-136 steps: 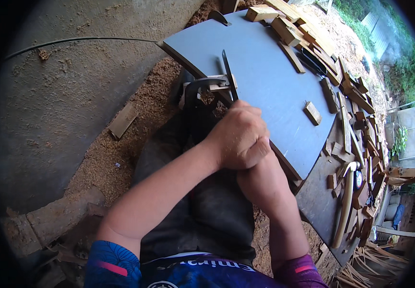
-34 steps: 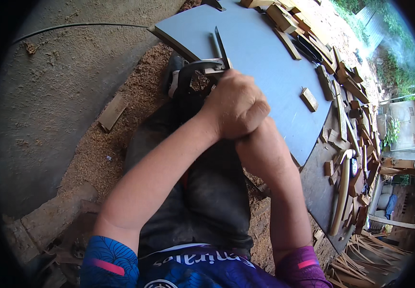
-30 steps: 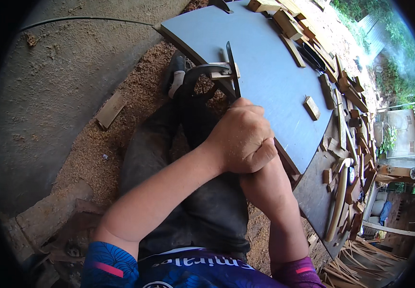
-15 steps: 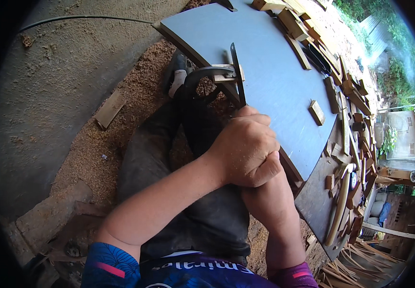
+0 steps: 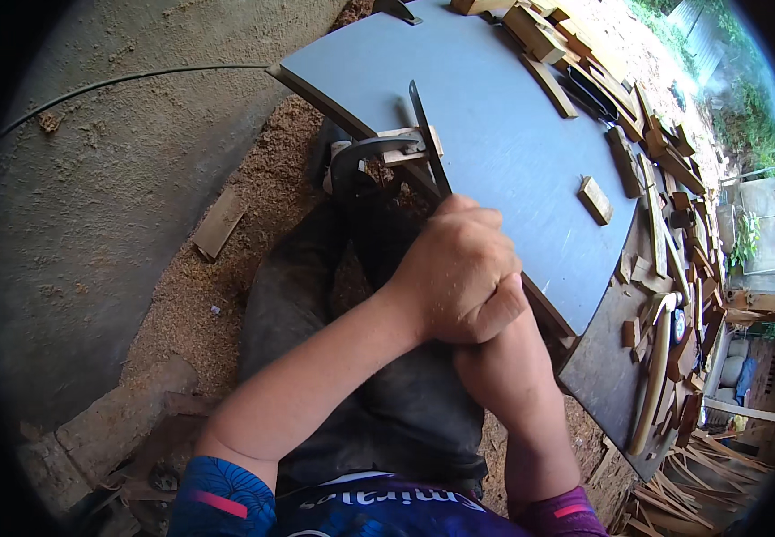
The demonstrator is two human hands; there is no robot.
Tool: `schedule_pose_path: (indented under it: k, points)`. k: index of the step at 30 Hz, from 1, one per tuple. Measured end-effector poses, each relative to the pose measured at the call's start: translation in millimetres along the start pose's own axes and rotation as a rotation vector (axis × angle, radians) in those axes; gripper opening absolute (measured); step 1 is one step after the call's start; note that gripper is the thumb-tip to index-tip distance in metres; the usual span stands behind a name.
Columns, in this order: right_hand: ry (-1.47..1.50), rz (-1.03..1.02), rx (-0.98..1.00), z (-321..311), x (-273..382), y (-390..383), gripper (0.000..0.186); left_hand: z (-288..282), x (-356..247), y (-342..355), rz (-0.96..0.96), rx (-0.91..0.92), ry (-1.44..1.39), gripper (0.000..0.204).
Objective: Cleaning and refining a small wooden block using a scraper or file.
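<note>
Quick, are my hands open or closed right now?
Left hand: closed, a dark narrow-bladed tool jutting out beyond it.
Right hand: mostly hidden under the left; can't tell.

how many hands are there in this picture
2. The left hand is closed around the near end of the narrow dark tool; the right hand sits just below, mostly hidden by the left. No others show.
</note>
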State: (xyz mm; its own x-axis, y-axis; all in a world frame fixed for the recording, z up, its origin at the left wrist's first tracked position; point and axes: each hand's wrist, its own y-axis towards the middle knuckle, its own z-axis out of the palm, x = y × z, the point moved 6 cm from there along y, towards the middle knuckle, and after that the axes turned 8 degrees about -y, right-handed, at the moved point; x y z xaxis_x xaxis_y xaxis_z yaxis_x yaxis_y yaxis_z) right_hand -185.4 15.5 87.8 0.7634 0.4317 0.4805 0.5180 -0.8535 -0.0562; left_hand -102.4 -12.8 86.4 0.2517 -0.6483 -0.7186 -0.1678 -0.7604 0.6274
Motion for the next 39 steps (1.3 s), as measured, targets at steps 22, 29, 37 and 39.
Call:
schedule_pose_path:
  k: [22,29,37,39]
  points:
    - [-0.207,0.007,0.117,0,9,35,0.011,-27,23,10,0.058,-0.031,0.005,0.041]
    - [-0.394,-0.111,0.161,-26,10,47,0.013,-28,23,18,0.035,-0.232,0.029,0.04]
    - [-0.082,0.003,0.075,5,-8,26,0.015,-10,17,23,0.091,0.075,-0.033,0.039]
    - [0.059,0.041,0.065,14,7,16,0.017,-21,8,14,0.083,0.109,-0.002,0.041]
